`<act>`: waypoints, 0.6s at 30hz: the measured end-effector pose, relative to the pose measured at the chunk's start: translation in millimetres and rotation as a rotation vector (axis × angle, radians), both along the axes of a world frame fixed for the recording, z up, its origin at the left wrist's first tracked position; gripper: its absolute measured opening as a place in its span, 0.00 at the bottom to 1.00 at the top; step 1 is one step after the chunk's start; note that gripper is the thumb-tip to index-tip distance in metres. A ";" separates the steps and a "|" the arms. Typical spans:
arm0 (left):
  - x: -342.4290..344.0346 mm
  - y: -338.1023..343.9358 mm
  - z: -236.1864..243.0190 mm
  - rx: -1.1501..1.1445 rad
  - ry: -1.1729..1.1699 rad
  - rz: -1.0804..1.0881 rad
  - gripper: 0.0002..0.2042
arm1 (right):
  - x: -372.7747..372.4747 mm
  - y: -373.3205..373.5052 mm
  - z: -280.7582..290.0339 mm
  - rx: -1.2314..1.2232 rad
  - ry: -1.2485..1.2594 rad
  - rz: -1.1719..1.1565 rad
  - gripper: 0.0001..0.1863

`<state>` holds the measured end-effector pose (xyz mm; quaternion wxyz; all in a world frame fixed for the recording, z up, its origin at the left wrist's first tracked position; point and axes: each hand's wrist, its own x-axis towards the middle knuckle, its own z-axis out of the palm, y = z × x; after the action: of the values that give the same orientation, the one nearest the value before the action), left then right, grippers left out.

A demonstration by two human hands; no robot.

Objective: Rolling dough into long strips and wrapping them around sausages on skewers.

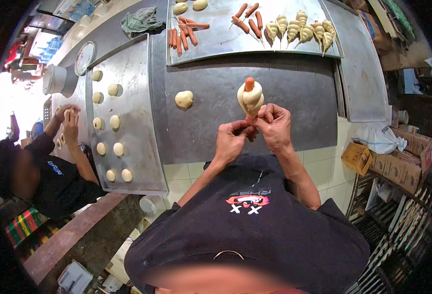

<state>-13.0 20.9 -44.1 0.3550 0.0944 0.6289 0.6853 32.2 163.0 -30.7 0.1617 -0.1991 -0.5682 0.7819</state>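
Note:
A sausage wrapped in a twisted strip of dough (250, 99) stands upright above the dark worktop, its orange tip showing at the top. At its lower end my left hand (232, 141) pinches with thumb and fingers. Close beside it, my right hand (274, 126) is closed on the lower dough and sausage end. The fingertips of both hands nearly meet there; a stick, if any, is hidden. To the left on the worktop (216, 78) lies a dough ball (184, 99).
Ahead, a metal tray (225, 44) carries skewered sausages (183, 35), dough-wrapped sausages (301, 28) and dough balls. On the left, another tray (137, 122) holds several dough balls (115, 122). A co-worker's hands (70, 122) handle something beyond it. Cardboard boxes (397, 169) stand at right.

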 end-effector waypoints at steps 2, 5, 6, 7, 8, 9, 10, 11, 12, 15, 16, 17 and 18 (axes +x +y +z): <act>-15.5 4.9 2.2 -0.002 -0.008 0.001 0.07 | -23.1 10.1 12.6 0.032 -0.015 -0.026 0.24; -42.4 13.7 3.5 0.138 -0.013 0.213 0.11 | -73.8 47.4 26.5 0.223 0.131 -0.122 0.20; -54.5 7.7 -9.2 0.078 0.095 0.242 0.13 | -94.0 66.6 34.0 0.203 0.145 -0.158 0.20; -66.6 -0.6 -18.7 0.012 0.204 0.282 0.16 | -114.0 89.1 28.8 0.141 0.156 -0.174 0.18; -77.8 -7.3 -22.1 0.009 0.197 0.291 0.16 | -133.6 109.2 36.2 0.307 0.193 -0.193 0.16; -88.0 -16.3 -24.2 -0.166 0.312 0.298 0.18 | -152.0 135.8 30.9 0.516 0.168 -0.241 0.16; -96.8 -25.9 -26.1 -0.344 0.423 0.300 0.20 | -169.6 155.7 27.9 0.485 0.110 -0.272 0.16; -104.2 -36.6 -31.5 -0.354 0.414 0.314 0.20 | -189.6 166.9 23.5 0.342 0.175 -0.255 0.15; -111.9 -44.9 -38.2 -0.578 0.601 0.319 0.23 | -205.1 186.4 7.2 0.325 0.132 -0.237 0.13; -125.6 -61.0 -54.8 -0.955 0.799 0.329 0.28 | -229.1 227.7 -50.9 0.416 -0.232 -0.220 0.16; -127.1 -67.6 -59.3 -1.110 0.815 0.350 0.29 | -228.0 225.4 -55.6 0.720 -0.428 -0.218 0.22; -127.0 -73.2 -66.0 -1.118 0.810 0.351 0.29 | -215.3 224.4 -59.9 1.027 -0.654 -0.270 0.22; -129.4 -77.5 -76.7 -1.166 0.808 0.300 0.28 | -208.6 212.9 -63.9 0.880 -0.598 -0.298 0.21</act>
<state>-142.4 -56.6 -120.8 -0.0103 0.0483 0.9802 0.1915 -176.4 375.9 -94.6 0.1699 -0.4044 -0.8283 0.3486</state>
